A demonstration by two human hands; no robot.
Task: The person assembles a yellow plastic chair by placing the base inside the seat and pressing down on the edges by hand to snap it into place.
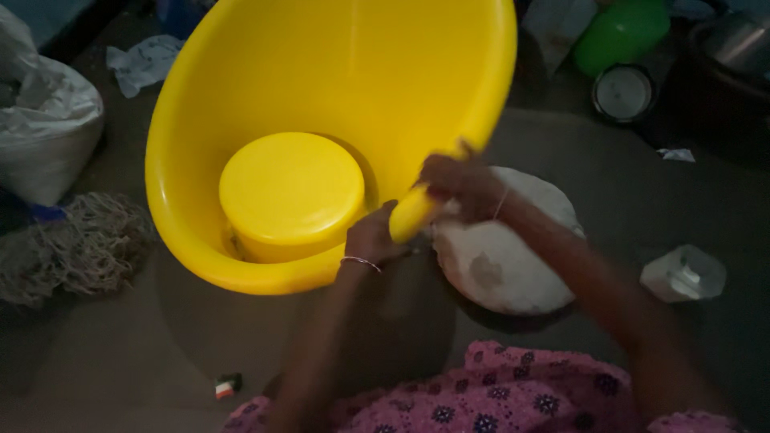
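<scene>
Left hand [370, 236]: closed on yellow basin [321, 96] rim, near edge | Right hand [459, 183]: gripping small yellow piece [411, 213] at rim | Basin: tilted on floor [120, 353], round yellow container [290, 192] inside | White sack [513, 256]: just behind hands

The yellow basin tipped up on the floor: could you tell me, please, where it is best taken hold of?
Grip the yellow basin by its rolled rim on the near right edge, where both hands, left and right, meet it. It stands tilted with its opening facing the person, so that lip is reachable from this side, while the smooth wall offers no hold.
</scene>
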